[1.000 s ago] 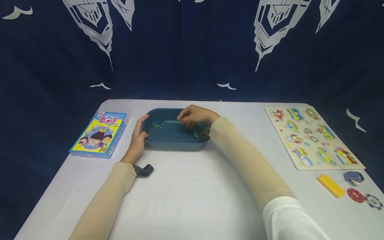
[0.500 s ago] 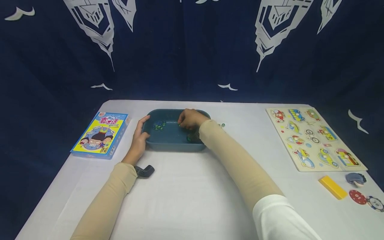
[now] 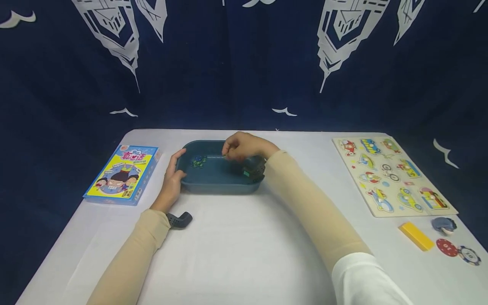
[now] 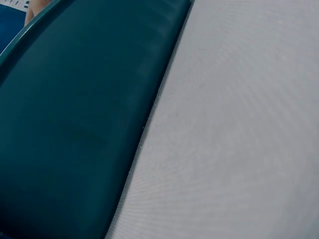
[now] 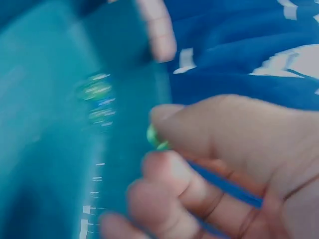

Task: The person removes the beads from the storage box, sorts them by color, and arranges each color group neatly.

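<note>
My right hand (image 3: 244, 146) pinches a green marble (image 5: 152, 137) over the tray (image 3: 219, 189), near 12 o'clock; my left hand (image 3: 173, 180), fingers extended, touches its 9 o'clock rim. Probably mid-transfer; next calls for gentle release (it could roll).

the head view looks forward and down across the table (image 3: 228, 245); both wrist views peer close in, sharing the tray (image 3: 221, 189) with it.

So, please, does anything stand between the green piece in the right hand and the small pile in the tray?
Nothing visible does. The right hand pinches the green piece above the tray; only bare tray floor shows between it and the pile. The left hand holds the tray's left end, beyond the pile.
</note>
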### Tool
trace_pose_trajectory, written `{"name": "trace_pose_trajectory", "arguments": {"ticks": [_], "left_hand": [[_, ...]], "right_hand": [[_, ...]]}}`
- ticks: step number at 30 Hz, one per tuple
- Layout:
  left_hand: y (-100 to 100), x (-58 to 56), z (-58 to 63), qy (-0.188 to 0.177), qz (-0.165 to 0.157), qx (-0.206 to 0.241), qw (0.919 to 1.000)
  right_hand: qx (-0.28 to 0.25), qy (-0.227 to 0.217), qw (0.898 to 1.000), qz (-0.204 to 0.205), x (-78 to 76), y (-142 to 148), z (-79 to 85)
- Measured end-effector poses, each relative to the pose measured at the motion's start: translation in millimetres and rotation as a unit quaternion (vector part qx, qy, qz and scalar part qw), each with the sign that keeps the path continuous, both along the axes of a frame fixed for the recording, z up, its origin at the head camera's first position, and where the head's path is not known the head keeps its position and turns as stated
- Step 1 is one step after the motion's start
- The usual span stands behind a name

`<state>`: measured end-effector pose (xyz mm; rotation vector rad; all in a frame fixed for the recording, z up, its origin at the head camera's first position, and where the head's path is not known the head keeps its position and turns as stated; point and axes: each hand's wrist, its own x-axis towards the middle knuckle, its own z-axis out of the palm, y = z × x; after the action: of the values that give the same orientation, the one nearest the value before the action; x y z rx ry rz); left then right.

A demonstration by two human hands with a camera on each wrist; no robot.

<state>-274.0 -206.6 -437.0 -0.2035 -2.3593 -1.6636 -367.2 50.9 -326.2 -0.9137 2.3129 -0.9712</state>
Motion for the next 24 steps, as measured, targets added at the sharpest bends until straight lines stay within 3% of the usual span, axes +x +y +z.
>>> {"name": "trace_pose_trajectory", "arguments": {"ticks": [3,6,12,14,17,24], "left_hand": [[1,-0.1,0.6,-0.001,0.0,-0.002,1.0],[0,0.3,0.7,-0.001,0.0,0.001,1.0],[0,1.6,0.5,0.001,-0.003,0.008,1.0],[0,2.1,0.5,0.001,-0.002,0.007,1.0],[0,2.5,0.7,0.002,-0.004,0.005,1.0],[2,3.5,3.5,0.008,-0.008,0.005,0.9999]], "right_hand": [[-0.082,0.005,0.996,-0.04,3.2,25,7.3],[-0.13,0.051,0.984,-0.109,5.3,54,4.8],[-0.197,0.129,0.937,-0.257,3.3,103,-30.0],[-0.203,0.134,0.923,-0.296,1.6,116,-44.8],[-0.206,0.127,0.912,-0.332,-0.1,131,-62.6],[-0.204,0.085,0.901,-0.375,-4.5,153,-87.0]]}}
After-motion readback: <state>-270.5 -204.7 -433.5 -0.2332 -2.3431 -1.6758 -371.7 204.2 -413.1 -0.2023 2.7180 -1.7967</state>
